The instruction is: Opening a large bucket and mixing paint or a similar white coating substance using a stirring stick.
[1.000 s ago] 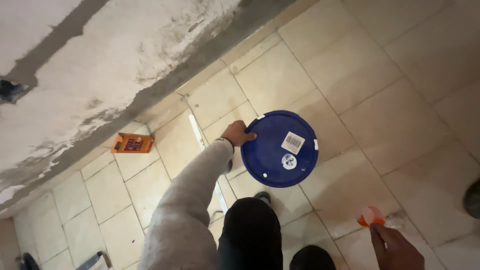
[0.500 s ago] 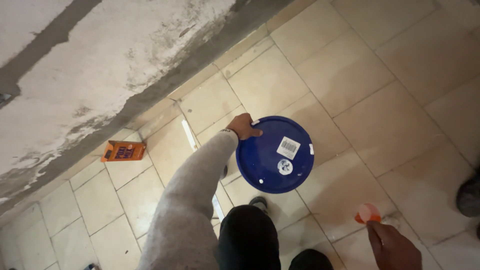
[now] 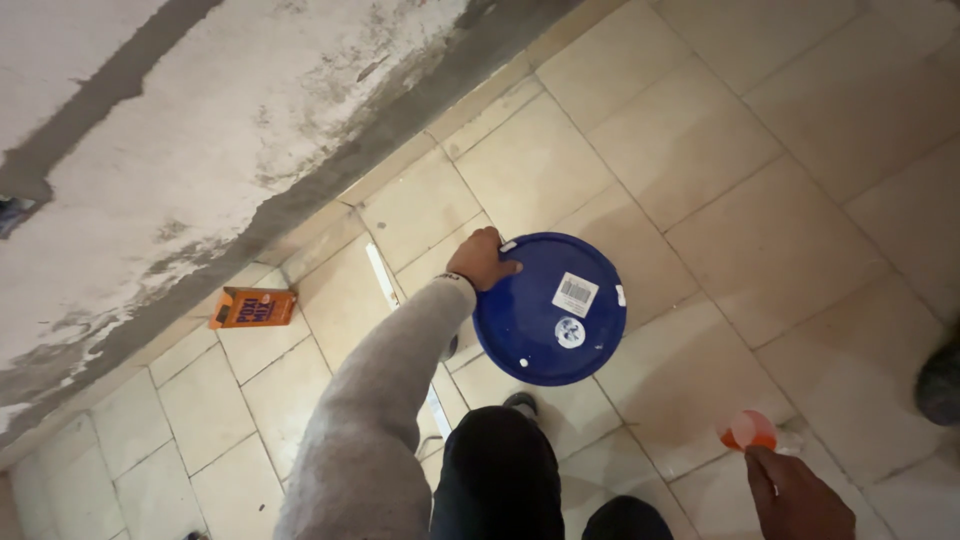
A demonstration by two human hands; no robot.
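The right hand [image 3: 795, 495], nearest, pinches a small orange cap-like piece [image 3: 748, 430], though it is too small to name surely; the left hand [image 3: 482, 260] clamps the rim of a lidded blue bucket [image 3: 550, 310], contents hidden, carried above the tiled floor [image 3: 700, 150]; setting it down calls for a level lowering; an orange carton [image 3: 252, 307] lies by the wall [image 3: 200, 150].

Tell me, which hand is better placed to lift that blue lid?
Left, probably: the left hand already grips the blue lid at its rim, while the right hand holds an orange cup.
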